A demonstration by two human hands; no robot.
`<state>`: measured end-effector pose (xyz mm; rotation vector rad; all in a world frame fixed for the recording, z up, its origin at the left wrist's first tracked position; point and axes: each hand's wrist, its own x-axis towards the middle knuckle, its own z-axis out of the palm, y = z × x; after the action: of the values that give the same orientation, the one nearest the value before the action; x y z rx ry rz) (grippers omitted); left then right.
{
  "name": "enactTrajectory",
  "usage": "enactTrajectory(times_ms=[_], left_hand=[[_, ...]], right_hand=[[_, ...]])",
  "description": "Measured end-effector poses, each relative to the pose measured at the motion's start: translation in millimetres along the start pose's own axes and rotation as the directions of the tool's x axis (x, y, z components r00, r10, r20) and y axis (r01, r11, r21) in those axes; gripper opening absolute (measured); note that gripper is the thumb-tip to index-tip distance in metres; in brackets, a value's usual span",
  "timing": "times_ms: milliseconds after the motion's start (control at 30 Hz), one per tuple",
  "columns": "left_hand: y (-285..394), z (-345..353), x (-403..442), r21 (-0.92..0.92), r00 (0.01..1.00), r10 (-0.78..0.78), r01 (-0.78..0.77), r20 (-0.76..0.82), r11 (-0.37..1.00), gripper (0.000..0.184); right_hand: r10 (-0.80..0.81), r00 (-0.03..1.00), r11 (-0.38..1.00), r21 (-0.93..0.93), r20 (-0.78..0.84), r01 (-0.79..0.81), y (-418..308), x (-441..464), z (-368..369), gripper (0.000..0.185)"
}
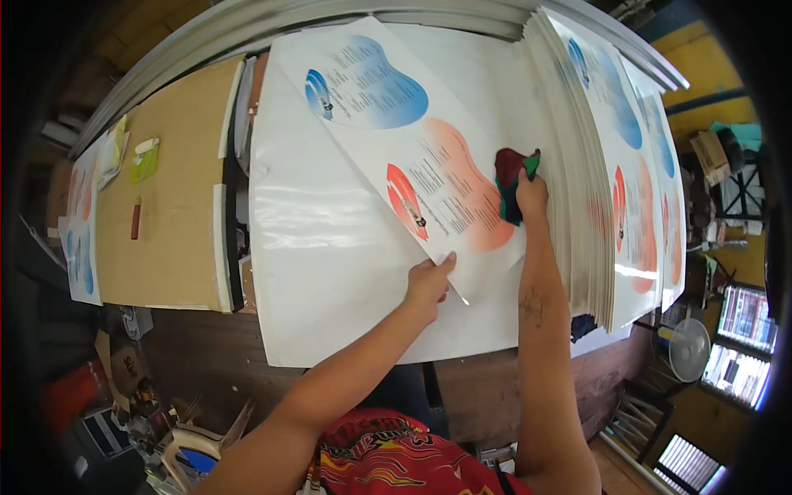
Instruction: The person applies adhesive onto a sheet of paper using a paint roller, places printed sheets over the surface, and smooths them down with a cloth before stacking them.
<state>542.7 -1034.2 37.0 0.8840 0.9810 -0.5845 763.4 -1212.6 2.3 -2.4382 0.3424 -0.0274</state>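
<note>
A printed sheet (441, 136) with blue and orange rounded shapes lies at a slant on a large glossy white sheet (322, 239). My left hand (429, 287) pinches the printed sheet's lower edge between thumb and fingers. A dark red and green cloth (513, 177) is bunched in my right hand (532, 196), at the right edge of the printed sheet. Just right of that hand rises a thick stack of printed sheets (631, 198), its layered edges facing the white sheet.
On the left, a brown board (173, 190) carries a yellow-green packet (143, 165) and a reddish-brown stick (135, 221). More printed sheets (78, 227) lie beyond it. A fan (689, 348) stands at the lower right, and a blue-seated chair (194, 458) at the lower left.
</note>
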Motion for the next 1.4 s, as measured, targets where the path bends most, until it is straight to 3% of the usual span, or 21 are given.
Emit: enactTrajectory(times_ms=[100,167,200,233,267,300,333,433,500,633,767,833,967,1033,1067,1167,1233,1267,1300,1367,1400], left_hand=[[-25.4,-35.1,7.2,0.181,0.927,0.372,-0.374,0.050,0.910,0.034],[-15.7,-90.5,-23.3,0.295,0.949,0.307,-0.316,0.076,0.902,0.028],[-9.1,-126.0,-40.1,0.430,0.967,0.242,-0.252,0.078,0.867,0.026],[-20.6,-166.6,-40.4,0.511,0.912,0.406,-0.380,0.065,0.771,0.028],[-16.5,-204.1,-48.8,0.648,0.914,0.405,-0.330,0.037,0.686,0.032],[8.3,-218.6,-83.0,0.779,0.919,0.394,-0.236,-0.015,0.581,0.047],[8.5,-231.7,-99.0,0.925,0.837,0.546,-0.182,-0.031,0.332,0.080],[3.5,-245.6,-110.6,0.988,0.616,0.774,-0.117,0.149,-0.097,0.109],[-4.1,-259.6,-73.7,0.927,0.522,0.798,-0.357,0.302,-0.117,0.122],[-4.5,-268.9,-55.2,0.916,0.516,0.759,-0.176,0.397,-0.360,0.131],[1.4,-268.0,-56.6,0.945,0.672,0.678,-0.308,0.298,-0.110,0.135],[4.2,-267.6,-53.4,0.955,0.708,0.646,-0.266,0.284,-0.128,0.142],[1.7,-265.1,-51.6,0.969,0.782,0.574,-0.224,0.244,-0.108,0.140],[7.8,-263.6,-53.4,0.976,0.809,0.548,-0.199,0.215,-0.088,0.138],[8.7,-265.0,-55.6,0.977,0.778,0.594,-0.192,0.207,-0.089,0.135],[12.4,-249.0,-53.2,0.971,0.683,0.697,-0.220,0.218,-0.088,0.125],[35.6,-231.7,-41.7,0.959,0.604,0.757,-0.266,0.247,-0.101,0.118],[40.4,-232.0,-32.6,0.954,0.607,0.751,-0.282,0.260,-0.103,0.116],[45.1,-233.6,-17.2,0.948,0.607,0.745,-0.300,0.277,-0.108,0.114],[52.9,-233.7,-1.9,0.943,0.630,0.717,-0.311,0.297,-0.117,0.113],[54.5,-235.9,-0.8,0.946,0.650,0.699,-0.299,0.298,-0.125,0.113]], right_hand=[[-0.230,0.901,0.973,-0.101,-0.368,0.207,6.3,-35.9,-2.0,0.034],[-0.360,0.818,0.922,-0.036,-0.448,0.386,-13.4,-81.5,-23.0,0.022],[-0.348,0.865,0.917,0.060,-0.362,0.394,-38.5,-115.4,-38.6,0.020],[-0.336,0.902,0.911,0.151,-0.272,0.385,-59.3,-152.8,-46.9,0.019],[-0.472,0.853,0.865,0.072,-0.223,0.497,-64.2,-185.8,-45.2,0.022],[-0.599,0.785,0.795,-0.001,-0.160,0.607,-70.1,-216.8,-40.2,0.027],[-0.630,0.776,0.775,0.043,-0.026,0.630,-75.5,-247.8,-29.9,0.031],[-0.684,0.697,0.730,0.206,0.215,0.652,-91.8,-324.0,33.1,0.041],[-0.747,0.616,0.665,0.239,0.251,0.708,-110.1,-356.1,82.2,0.042],[-0.631,0.565,0.687,0.045,0.532,0.725,-137.6,-368.7,134.9,0.040],[-0.629,0.582,0.641,-0.080,0.516,0.763,-155.8,-283.1,169.5,0.028],[-0.701,0.624,0.654,-0.040,0.346,0.756,-166.7,-204.0,188.3,0.016],[-0.573,0.800,0.730,-0.334,0.177,0.597,-185.8,-22.4,189.0,0.020],[-0.375,0.920,0.798,-0.464,0.117,0.385,-179.9,77.4,170.5,0.025],[-0.333,0.937,0.822,-0.455,0.104,0.343,-211.9,62.3,140.1,0.028],[-0.436,0.844,0.775,-0.347,0.313,0.528,-236.7,-25.3,106.9,0.027],[-0.645,0.656,0.682,-0.091,0.392,0.726,-202.9,-104.1,135.5,0.025],[-0.661,0.571,0.642,-0.027,0.487,0.766,-188.3,-142.6,159.3,0.033],[-0.761,0.376,0.483,0.075,0.528,0.873,-188.2,-174.5,175.6,0.030],[-0.673,0.251,0.481,0.154,0.695,0.863,-224.2,-192.3,190.1,0.023],[-0.721,0.285,0.476,0.153,0.632,0.866,-231.9,-177.5,211.7,0.021]])
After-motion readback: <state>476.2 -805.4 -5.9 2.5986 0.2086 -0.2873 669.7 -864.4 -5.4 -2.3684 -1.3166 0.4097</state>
